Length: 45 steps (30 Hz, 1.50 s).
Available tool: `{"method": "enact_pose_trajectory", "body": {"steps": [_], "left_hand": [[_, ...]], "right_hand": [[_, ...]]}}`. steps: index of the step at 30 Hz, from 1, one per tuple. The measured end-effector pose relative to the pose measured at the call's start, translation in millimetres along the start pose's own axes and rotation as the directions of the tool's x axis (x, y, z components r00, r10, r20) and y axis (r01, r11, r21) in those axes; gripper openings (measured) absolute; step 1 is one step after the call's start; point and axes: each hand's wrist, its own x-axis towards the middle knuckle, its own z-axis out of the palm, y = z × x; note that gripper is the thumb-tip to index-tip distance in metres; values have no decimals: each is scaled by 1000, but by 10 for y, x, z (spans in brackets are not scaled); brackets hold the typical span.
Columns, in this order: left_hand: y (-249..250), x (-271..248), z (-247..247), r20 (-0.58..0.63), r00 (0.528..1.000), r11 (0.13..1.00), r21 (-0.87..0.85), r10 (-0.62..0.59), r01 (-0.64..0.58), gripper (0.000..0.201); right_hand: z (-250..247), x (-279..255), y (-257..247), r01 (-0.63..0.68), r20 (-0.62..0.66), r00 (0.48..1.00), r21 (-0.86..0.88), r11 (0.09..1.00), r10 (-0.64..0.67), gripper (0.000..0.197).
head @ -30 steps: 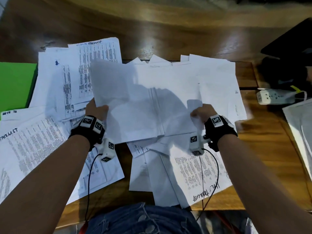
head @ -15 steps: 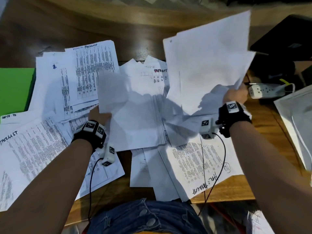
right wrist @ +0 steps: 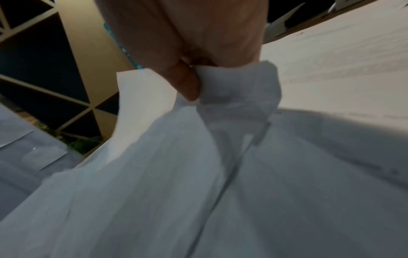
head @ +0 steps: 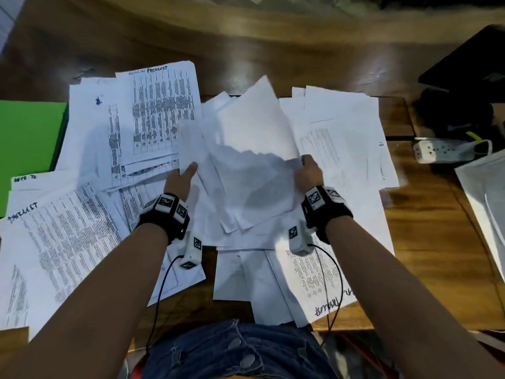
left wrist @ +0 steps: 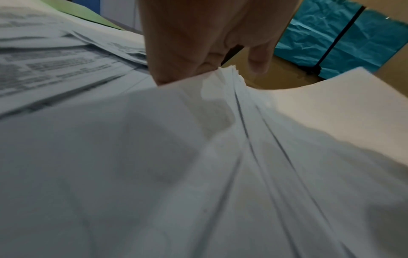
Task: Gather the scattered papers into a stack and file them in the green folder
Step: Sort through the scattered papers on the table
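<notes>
A loose bundle of white papers is held above the middle of the table, sheets fanned and uneven. My left hand grips its left edge, and the left wrist view shows fingers pinching the sheets' edges. My right hand grips the right edge; in the right wrist view the thumb pinches a crumpled corner. Several printed papers lie scattered over the table. The green folder lies at the far left, partly under papers.
A white power strip sits at the right beside a dark object. More white sheets lie at the right edge. Printed pages cover the near left; others overhang the front edge of the wooden table.
My right hand, which had lifted a batch of sheets high to the right, has brought them down onto the batch in my left hand. Both hands now hold one bundle.
</notes>
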Motion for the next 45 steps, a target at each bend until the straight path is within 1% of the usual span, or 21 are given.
{"method": "enact_pose_trajectory", "body": {"steps": [2,3,5,6,8,11,13,15,17,19,22,24,26,27,30,32,35,38,39,42,45], "left_hand": [[-19,17,15,-11,1000,999,-45,-17,17,75],[-46,48,23,-16,1000,998,-64,-18,17,77],[-95,86,34,-20,1000,997,-77,-9,7,77],[-96,75,41,-25,1000,996,-89,4,-6,72],[-102,82,67,-38,999,992,-124,11,-15,63],[-127,79,126,-37,999,990,-140,32,-37,57],[-145,72,155,-34,999,986,-162,34,-39,58],[-150,75,166,-32,999,994,-99,44,-47,54],[-144,76,158,-16,998,997,47,60,-59,51],[-148,98,133,-1,996,989,122,84,-84,54],[-140,92,91,-12,994,984,142,107,-104,58],[-153,85,69,-18,995,985,143,101,-98,60],[-171,82,59,-17,995,988,122,99,-97,59],[-177,73,58,-18,995,989,114,99,-96,58],[-171,27,85,-27,994,991,92,102,-99,56],[-153,-9,101,-32,994,990,96,108,-105,56],[-155,-8,92,-34,992,986,116,123,-118,53],[-173,27,58,-35,993,987,117,116,-111,50],[-180,46,42,-39,993,987,122,110,-105,50],[-199,92,-8,-44,994,986,139,102,-95,52],[-211,110,-27,-47,994,985,151,94,-86,51]], "right_hand": [[102,-54,-14,-16,20,1000,23,1000,16,49],[134,-70,-27,-12,-3,1000,-32,999,12,58],[161,-109,-48,19,-50,998,-161,987,-27,65],[179,-130,-53,37,-26,999,-196,980,-43,66],[233,-186,-59,61,93,995,-279,958,-36,65],[328,-310,-74,114,232,973,-499,859,6,61],[365,-388,-79,171,276,961,-591,788,-1,53],[338,-398,-47,194,280,960,-612,767,-19,51],[214,-311,13,126,194,981,-541,832,-22,59],[11,-154,103,-5,52,998,-422,907,30,58],[-383,72,338,-224,-145,973,-374,900,181,56],[-632,158,527,-342,-228,935,-385,857,271,68],[-801,178,669,-396,-242,916,-418,817,320,86],[-854,190,720,-395,-228,917,-425,814,326,92],[-919,194,779,-364,-118,931,-295,883,345,97],[-931,186,804,-360,-70,933,-201,911,353,89],[-937,136,739,-353,-91,935,-159,922,342,63],[-934,120,630,-267,-110,963,-249,931,247,36],[-934,114,598,-243,-129,968,-283,928,214,31],[-992,103,523,-215,-268,953,-280,936,139,31],[-1117,55,434,-209,-453,887,-225,952,88,29]]}}
